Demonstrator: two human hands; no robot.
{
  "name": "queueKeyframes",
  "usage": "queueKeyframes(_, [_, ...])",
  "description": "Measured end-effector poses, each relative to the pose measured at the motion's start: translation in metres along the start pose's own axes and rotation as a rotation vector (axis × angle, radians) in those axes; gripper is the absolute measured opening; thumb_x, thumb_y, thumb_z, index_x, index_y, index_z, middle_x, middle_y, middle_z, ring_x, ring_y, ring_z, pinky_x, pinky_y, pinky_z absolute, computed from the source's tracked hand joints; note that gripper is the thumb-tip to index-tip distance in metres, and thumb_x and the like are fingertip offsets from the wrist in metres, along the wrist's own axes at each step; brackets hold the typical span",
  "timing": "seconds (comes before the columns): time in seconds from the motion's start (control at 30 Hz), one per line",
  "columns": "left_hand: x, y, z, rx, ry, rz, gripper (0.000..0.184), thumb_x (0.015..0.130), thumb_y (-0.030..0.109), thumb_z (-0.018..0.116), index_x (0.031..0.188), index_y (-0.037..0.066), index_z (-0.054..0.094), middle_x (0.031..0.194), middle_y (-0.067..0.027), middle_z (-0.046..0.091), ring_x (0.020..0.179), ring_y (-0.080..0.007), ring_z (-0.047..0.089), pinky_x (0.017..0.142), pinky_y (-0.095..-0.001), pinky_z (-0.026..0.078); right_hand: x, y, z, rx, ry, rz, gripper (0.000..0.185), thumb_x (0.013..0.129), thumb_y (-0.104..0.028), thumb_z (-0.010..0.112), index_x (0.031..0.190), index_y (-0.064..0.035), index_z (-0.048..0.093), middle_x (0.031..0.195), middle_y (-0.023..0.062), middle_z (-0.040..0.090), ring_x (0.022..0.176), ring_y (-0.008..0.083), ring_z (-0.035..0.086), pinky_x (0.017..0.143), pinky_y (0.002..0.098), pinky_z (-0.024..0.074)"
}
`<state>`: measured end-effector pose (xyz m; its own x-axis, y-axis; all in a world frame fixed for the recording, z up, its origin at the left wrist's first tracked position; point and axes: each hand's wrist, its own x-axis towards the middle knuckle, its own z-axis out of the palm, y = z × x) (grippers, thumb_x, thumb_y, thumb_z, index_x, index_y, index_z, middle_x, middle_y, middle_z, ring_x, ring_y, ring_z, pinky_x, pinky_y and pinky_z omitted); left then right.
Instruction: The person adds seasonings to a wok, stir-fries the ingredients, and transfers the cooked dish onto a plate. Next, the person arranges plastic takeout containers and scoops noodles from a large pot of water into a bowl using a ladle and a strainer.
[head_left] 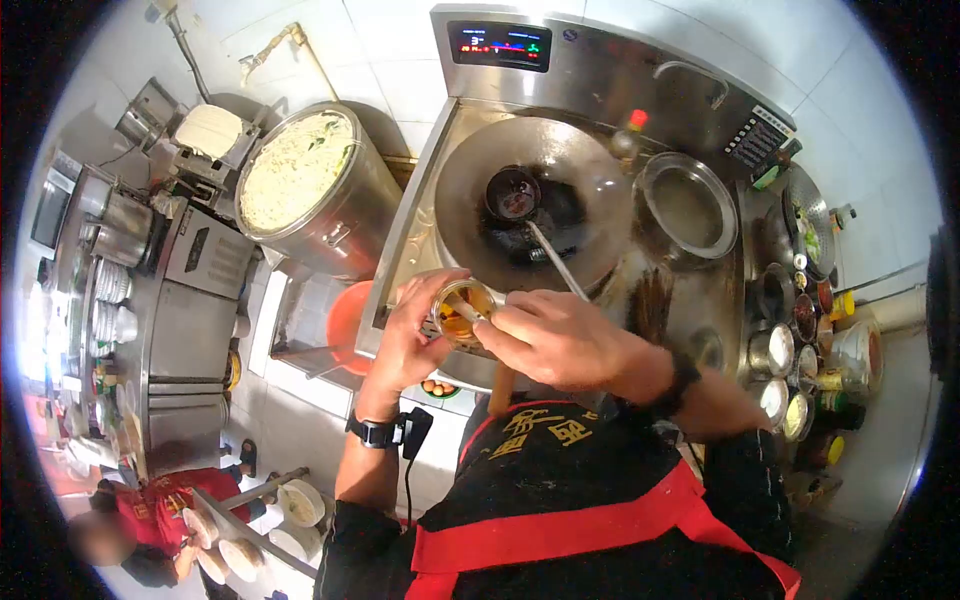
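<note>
My left hand [408, 328] is wrapped round a small glass jar [466, 294] with amber contents and dark bits, its open mouth facing up toward me. Closed in a pinch, my right hand [560, 338] holds a short pale utensil [468, 312] that dips into the jar; its working end is hidden. Just beyond both hands sits a large wok [590, 170] with a dark, wet bottom. A ladle [513, 196] rests in it, dark liquid in its bowl and its handle slanting toward my right hand.
A tall steel pot [345, 225] stands left of the stove. Right of the wok are a steel basin [690, 205], a red-capped bottle [628, 138] and several seasoning containers [770, 350]. An orange bucket [350, 325] is below left. Another person in red [180, 510] is at lower left.
</note>
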<state>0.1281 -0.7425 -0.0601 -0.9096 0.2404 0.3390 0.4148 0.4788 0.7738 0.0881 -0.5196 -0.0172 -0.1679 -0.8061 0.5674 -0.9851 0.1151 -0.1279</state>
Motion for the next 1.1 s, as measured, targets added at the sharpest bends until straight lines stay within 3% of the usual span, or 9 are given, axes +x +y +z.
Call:
queueKeyframes(0.13, [-0.001,-0.005,0.003,0.072,0.044,0.051,0.066,0.062,0.002,0.073,0.125,0.006,0.055,0.121,-0.0117,0.06,0.114,-0.0304,0.054,0.1,-0.0399,0.037,0.002,-0.019,0.005,-0.021,-0.032,0.127,0.024,0.079,-0.011,0.062,0.096,0.0046,0.058,0.077,0.0111,0.052,0.064,0.0259,0.06,0.053,0.039,0.0501])
queueKeyframes(0.3, [-0.004,-0.006,0.041,0.225,0.528,0.033,0.056,0.064,0.009,0.081,0.113,0.005,0.055,0.112,-0.0135,0.061,0.106,-0.0334,0.055,0.092,-0.0417,0.042,0.019,-0.025,0.018,0.129,0.319,0.626,0.01,0.079,-0.005,0.061,0.086,0.0002,0.056,0.068,0.016,0.055,0.06,0.0366,0.06,0.052,0.0454,0.0495])
queueKeyframes(0.43, [0.0,-0.016,0.058,0.33,0.638,0.094,0.053,0.066,0.012,0.082,0.111,0.006,0.053,0.109,-0.0138,0.059,0.099,-0.0328,0.054,0.088,-0.0419,0.042,0.02,-0.023,0.036,0.224,0.458,0.727,0.007,0.082,-0.007,0.061,0.084,-0.0025,0.056,0.072,0.0169,0.057,0.065,0.0394,0.061,0.057,0.0484,0.0492])
queueKeyframes(0.57, [0.003,-0.02,0.06,0.349,0.676,0.218,0.059,0.069,0.018,0.082,0.116,0.007,0.047,0.109,-0.0135,0.059,0.1,-0.0314,0.054,0.088,-0.0418,0.042,0.016,-0.017,0.023,0.413,0.502,0.755,0.005,0.083,-0.006,0.061,0.087,-0.0036,0.058,0.075,0.0161,0.058,0.068,0.0389,0.061,0.06,0.0474,0.0491])
queueKeyframes(0.67, [0.003,-0.015,0.051,0.308,0.572,0.252,0.056,0.073,0.015,0.079,0.117,0.006,0.046,0.114,-0.0147,0.056,0.104,-0.03,0.053,0.092,-0.0417,0.042,0.005,-0.006,0.0,0.391,0.166,0.532,0.007,0.082,-0.004,0.059,0.088,-0.0035,0.058,0.08,0.0147,0.056,0.074,0.0344,0.06,0.061,0.0426,0.0488])
queueKeyframes(0.77, [0.006,-0.015,0.045,0.282,0.534,0.255,0.059,0.073,0.014,0.079,0.119,0.006,0.044,0.115,-0.015,0.056,0.105,-0.0298,0.053,0.093,-0.0414,0.041,0.006,0.0,-0.023,0.206,0.094,0.342,0.01,0.078,-0.007,0.06,0.086,-0.0029,0.056,0.078,0.0121,0.052,0.071,0.031,0.059,0.058,0.041,0.0482])
queueKeyframes(0.8, [0.008,-0.014,0.043,0.285,0.52,0.27,0.059,0.073,0.013,0.078,0.12,0.005,0.044,0.116,-0.0151,0.057,0.106,-0.0294,0.054,0.093,-0.0408,0.041,0.006,0.002,-0.03,0.13,0.017,0.264,0.023,0.078,-0.006,0.062,0.1,-0.0003,0.062,0.08,0.0093,0.054,0.07,0.0258,0.06,0.059,0.0362,0.0497])
queueKeyframes(0.9, [0.015,-0.012,0.037,0.279,0.492,0.32,0.056,0.074,0.011,0.076,0.12,0.005,0.045,0.116,-0.0155,0.058,0.106,-0.0298,0.054,0.094,-0.0409,0.041,0.008,0.007,-0.025,0.105,-0.043,0.175,0.012,0.078,-0.011,0.06,0.082,-0.0017,0.054,0.077,0.0105,0.05,0.066,0.0298,0.06,0.057,0.0408,0.0495])
queueKeyframes(1.1, [0.021,-0.011,0.025,0.297,0.307,0.296,0.054,0.072,0.009,0.074,0.12,0.003,0.05,0.117,-0.016,0.058,0.107,-0.0331,0.054,0.095,-0.0422,0.041,0.007,0.015,-0.017,0.227,0.027,0.307,0.009,0.08,-0.01,0.058,0.081,-0.0019,0.055,0.076,0.0132,0.054,0.066,0.0347,0.061,0.06,0.0423,0.0507])
